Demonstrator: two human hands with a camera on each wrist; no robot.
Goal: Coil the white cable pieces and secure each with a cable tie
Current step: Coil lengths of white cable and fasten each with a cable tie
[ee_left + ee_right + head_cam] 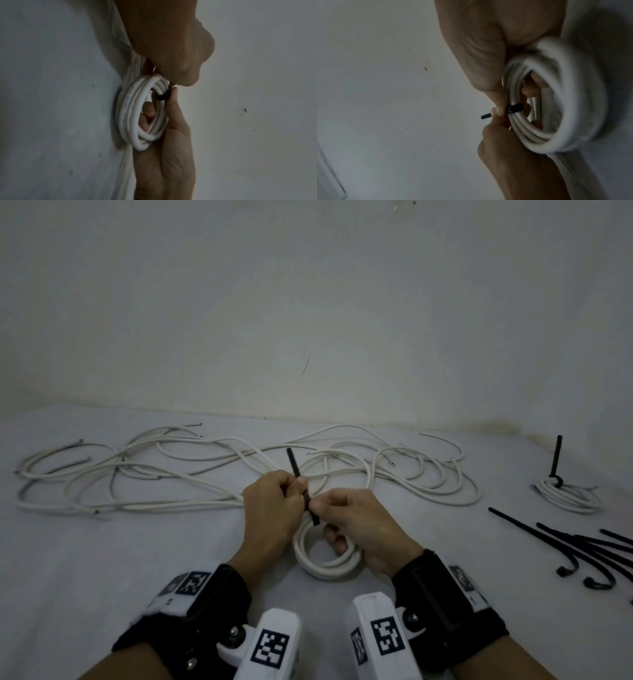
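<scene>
A small coil of white cable lies in front of me on the white surface. A black cable tie is looped round its far side, with the tail pointing up and away. My left hand pinches the tail just above the coil. My right hand holds the coil, with fingers through its middle and the thumb at the tie's head. The wrist views show the coil and the tie's loop snug on the strands.
Several loose white cable pieces sprawl across the back of the surface. At the right sits a coil bound with a black tie whose tail stands upright. Several spare black ties lie at the right edge. A wall rises behind.
</scene>
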